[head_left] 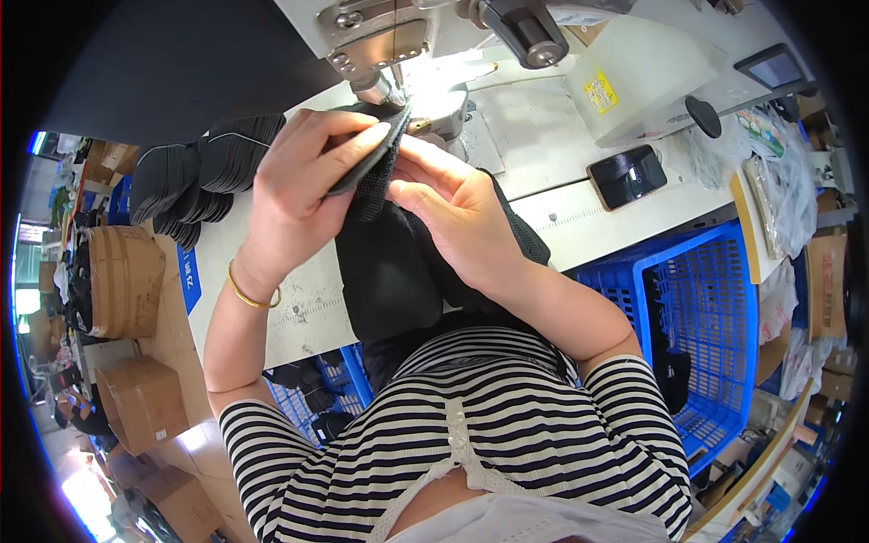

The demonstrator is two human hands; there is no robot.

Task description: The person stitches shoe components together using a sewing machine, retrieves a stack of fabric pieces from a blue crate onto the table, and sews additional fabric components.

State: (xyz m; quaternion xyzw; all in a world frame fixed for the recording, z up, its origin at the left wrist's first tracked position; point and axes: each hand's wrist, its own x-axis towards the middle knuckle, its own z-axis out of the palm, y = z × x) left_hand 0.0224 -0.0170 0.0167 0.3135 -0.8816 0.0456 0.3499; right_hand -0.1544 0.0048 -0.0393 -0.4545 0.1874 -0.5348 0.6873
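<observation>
Under the lit needle area of a sewing machine [376,43], both my hands hold a black fabric piece [391,271] with a mesh-like side. Its raised edge reaches up close to the needle; whether it touches the needle I cannot tell. My left hand [303,181], with a gold bangle at the wrist, pinches a smooth curved black layer along that edge. On the other side, my right hand [462,213] grips the mesh part between thumb and fingers. The lower part of the piece hangs over the table's front edge toward my lap.
Stacks of black sole-shaped pieces [172,181] lie at the table's left. A phone [627,177] rests on the right of the white table [534,204]. Blue plastic baskets [738,326] stand below, holding dark pieces. Cardboard boxes [127,281] line the floor at left.
</observation>
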